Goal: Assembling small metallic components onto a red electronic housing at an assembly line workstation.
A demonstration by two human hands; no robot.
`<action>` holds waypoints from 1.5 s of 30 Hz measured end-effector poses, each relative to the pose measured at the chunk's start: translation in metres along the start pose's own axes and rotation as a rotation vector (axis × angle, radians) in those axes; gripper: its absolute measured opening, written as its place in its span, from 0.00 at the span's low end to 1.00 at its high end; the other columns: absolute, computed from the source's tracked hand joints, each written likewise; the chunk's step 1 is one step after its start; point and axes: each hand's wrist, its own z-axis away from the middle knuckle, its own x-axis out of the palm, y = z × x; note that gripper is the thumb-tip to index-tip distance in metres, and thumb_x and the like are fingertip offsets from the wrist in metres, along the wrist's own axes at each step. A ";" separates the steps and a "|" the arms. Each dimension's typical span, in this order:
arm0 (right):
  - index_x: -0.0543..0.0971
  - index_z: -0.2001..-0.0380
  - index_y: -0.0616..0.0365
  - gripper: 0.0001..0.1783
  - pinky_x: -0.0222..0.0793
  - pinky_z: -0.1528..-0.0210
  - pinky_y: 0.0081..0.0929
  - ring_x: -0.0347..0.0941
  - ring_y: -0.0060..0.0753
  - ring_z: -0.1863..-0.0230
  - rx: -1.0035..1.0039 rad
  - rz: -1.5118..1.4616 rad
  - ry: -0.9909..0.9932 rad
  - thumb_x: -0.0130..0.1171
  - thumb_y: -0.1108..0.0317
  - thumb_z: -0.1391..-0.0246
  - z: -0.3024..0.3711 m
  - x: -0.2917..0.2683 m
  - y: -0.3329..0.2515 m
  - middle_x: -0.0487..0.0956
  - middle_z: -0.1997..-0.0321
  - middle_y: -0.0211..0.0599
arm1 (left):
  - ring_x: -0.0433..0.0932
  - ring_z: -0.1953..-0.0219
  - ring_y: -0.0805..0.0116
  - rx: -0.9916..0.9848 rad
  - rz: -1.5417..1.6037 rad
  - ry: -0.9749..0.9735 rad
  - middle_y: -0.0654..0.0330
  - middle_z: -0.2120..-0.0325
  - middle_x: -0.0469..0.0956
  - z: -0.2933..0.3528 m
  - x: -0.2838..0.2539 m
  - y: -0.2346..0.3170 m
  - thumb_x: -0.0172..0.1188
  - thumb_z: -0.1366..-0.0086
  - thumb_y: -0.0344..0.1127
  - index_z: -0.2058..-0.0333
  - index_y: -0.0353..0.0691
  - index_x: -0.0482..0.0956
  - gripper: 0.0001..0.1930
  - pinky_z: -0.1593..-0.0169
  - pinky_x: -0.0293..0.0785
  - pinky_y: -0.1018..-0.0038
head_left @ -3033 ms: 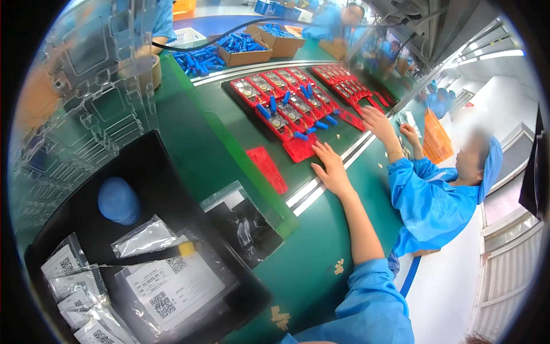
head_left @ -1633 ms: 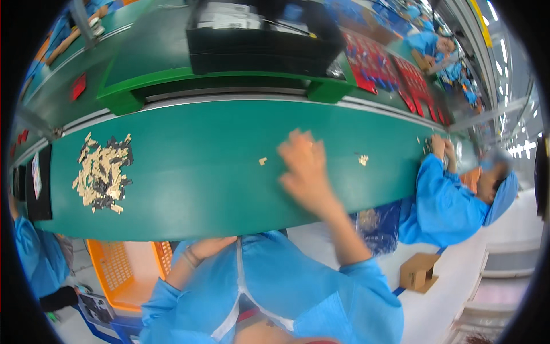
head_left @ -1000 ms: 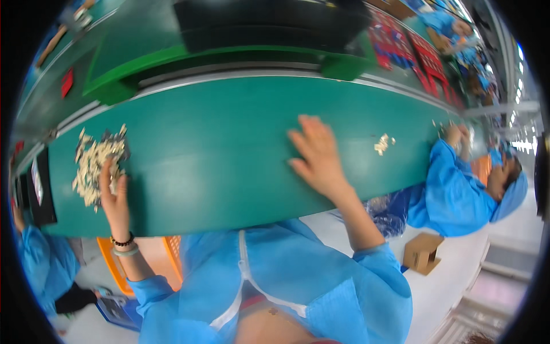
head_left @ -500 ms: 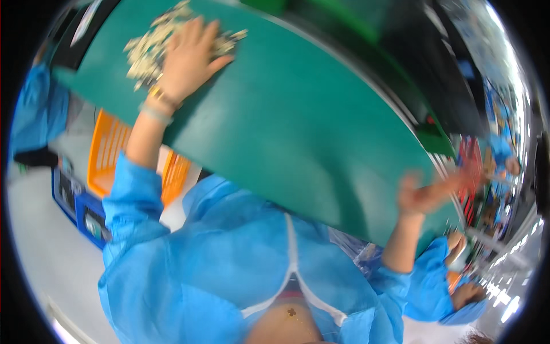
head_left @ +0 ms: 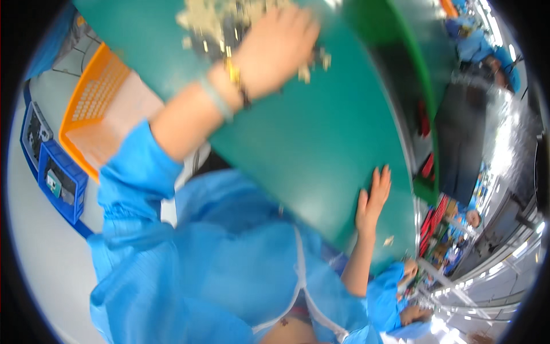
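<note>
Cream and dark strips (head_left: 209, 20) lie heaped on the green surface (head_left: 321, 132), cut off by the upper edge and too blurred to show any marking. Across their right side spreads the left hand (head_left: 272, 54), palm down, fingers side by side; its underside is hidden, so I cannot tell whether they close on any pieces. A few loose bits show just beyond it. A yellow bracelet (head_left: 232, 71) and a pale bangle (head_left: 216, 98) circle that wrist, both smeared.

Well apart, the right hand (head_left: 373, 198) lies over the surface, fingers extended, thumb held away, nothing visible in its grasp. Near it is a small cream scrap (head_left: 388, 241).

Lower left, an orange basket (head_left: 94, 94) is partly covered by the left sleeve. Items in a blue crate (head_left: 80, 198) are too small to read. At right, a co-worker's sleeve (head_left: 382, 295) is partly hidden.
</note>
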 end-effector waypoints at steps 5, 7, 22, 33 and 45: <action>0.64 0.40 0.59 0.27 0.38 0.30 0.46 0.47 0.52 0.30 -0.063 0.014 0.049 0.48 0.64 0.42 -0.067 0.005 -0.006 0.53 0.30 0.50 | 0.69 0.47 0.56 0.081 -0.159 -0.054 0.47 0.53 0.72 0.018 -0.010 0.000 0.53 0.47 0.32 0.57 0.30 0.76 0.18 0.45 0.63 0.68; 0.67 0.42 0.59 0.25 0.44 0.33 0.47 0.53 0.52 0.32 -0.125 -0.100 0.085 0.49 0.65 0.43 -0.101 0.005 -0.008 0.59 0.33 0.49 | 0.69 0.48 0.56 0.104 -0.099 -0.146 0.47 0.53 0.72 0.016 -0.023 -0.006 0.53 0.47 0.32 0.59 0.30 0.76 0.17 0.46 0.64 0.68; 0.72 0.48 0.62 0.20 0.59 0.41 0.37 0.66 0.49 0.42 0.420 -0.043 -0.072 0.50 0.64 0.41 -0.281 0.014 -0.038 0.72 0.44 0.51 | 0.69 0.46 0.53 -0.027 0.202 -0.336 0.48 0.48 0.70 -0.001 -0.053 -0.034 0.54 0.50 0.31 0.55 0.32 0.74 0.21 0.45 0.64 0.56; 0.79 0.60 0.55 0.14 0.66 0.50 0.34 0.73 0.40 0.49 0.420 0.349 0.500 0.56 0.74 0.51 0.028 -0.046 0.114 0.78 0.52 0.35 | 0.74 0.55 0.56 0.046 0.221 -0.171 0.57 0.62 0.78 -0.002 -0.037 -0.023 0.62 0.51 0.21 0.68 0.35 0.76 0.10 0.49 0.66 0.65; 0.79 0.58 0.52 0.13 0.69 0.51 0.32 0.73 0.42 0.51 0.950 0.082 0.718 0.53 0.68 0.47 0.169 -0.058 0.306 0.78 0.53 0.38 | 0.76 0.59 0.67 -0.342 0.378 -0.026 0.55 0.62 0.79 0.011 -0.009 -0.049 0.53 0.33 0.30 0.57 0.29 0.76 0.11 0.54 0.71 0.74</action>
